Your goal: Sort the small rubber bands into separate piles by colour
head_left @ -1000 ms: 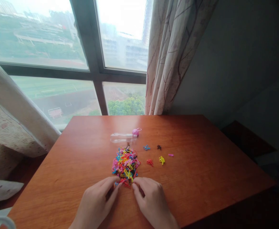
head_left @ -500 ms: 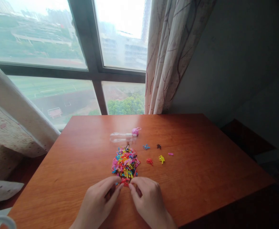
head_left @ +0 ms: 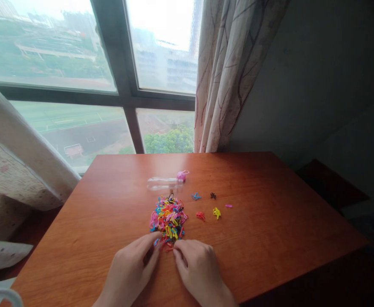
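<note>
Left hand [head_left: 129, 267] and right hand [head_left: 195, 266] fingertips touch the near edge of the rubber band pile [head_left: 168, 216]; can't tell if either's actually pinching.

Your only light is daylight from the window [head_left: 164, 47] ahead of you, and its upper panes are blown out to white. It falls softly on the worktop [head_left: 270, 204], so your left hand [head_left: 129, 270] and right hand [head_left: 198, 270] cast only faint shadows. The wall [head_left: 317, 85] on your right sinks into darkness towards the corner. Straight lines bow near the edges, and the view outside looks hazy.
</note>
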### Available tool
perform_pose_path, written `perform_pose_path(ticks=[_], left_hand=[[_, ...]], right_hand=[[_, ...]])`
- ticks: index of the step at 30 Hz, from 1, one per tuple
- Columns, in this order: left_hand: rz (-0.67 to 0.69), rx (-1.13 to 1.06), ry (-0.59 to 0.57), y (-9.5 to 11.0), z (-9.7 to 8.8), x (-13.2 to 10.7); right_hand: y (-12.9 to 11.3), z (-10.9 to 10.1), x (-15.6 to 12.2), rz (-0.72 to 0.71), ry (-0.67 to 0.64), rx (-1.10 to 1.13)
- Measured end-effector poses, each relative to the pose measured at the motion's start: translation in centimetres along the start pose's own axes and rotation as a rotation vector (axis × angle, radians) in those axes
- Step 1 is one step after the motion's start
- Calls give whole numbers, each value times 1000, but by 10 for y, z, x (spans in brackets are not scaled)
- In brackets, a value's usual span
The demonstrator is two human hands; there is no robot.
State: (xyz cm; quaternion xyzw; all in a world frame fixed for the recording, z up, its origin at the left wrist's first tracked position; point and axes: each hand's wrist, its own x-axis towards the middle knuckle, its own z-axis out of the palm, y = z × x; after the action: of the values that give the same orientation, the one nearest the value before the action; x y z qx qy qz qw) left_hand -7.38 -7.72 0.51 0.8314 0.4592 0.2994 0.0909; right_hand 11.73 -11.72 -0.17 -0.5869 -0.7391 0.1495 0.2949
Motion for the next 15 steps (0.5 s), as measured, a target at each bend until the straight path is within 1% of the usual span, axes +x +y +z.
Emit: perform_pose_path(ticks=[5,7,9,13,15], left_hand=[[-4,-1,-6,0,0,-1],[-10,-1,-7,1,0,0],[-12,2,-9,2,-1,1],[-13,15,-9,3,-1,0],[-11,22,-5,2,-1,-1]], right_hand=[[0,-3,-3,-13,32,72],[5,-7,-2,3,67,106],[15,-13,1,46,129,107],[40,-27,12,124,268,-28],[50,-32,18,133,302,-106]])
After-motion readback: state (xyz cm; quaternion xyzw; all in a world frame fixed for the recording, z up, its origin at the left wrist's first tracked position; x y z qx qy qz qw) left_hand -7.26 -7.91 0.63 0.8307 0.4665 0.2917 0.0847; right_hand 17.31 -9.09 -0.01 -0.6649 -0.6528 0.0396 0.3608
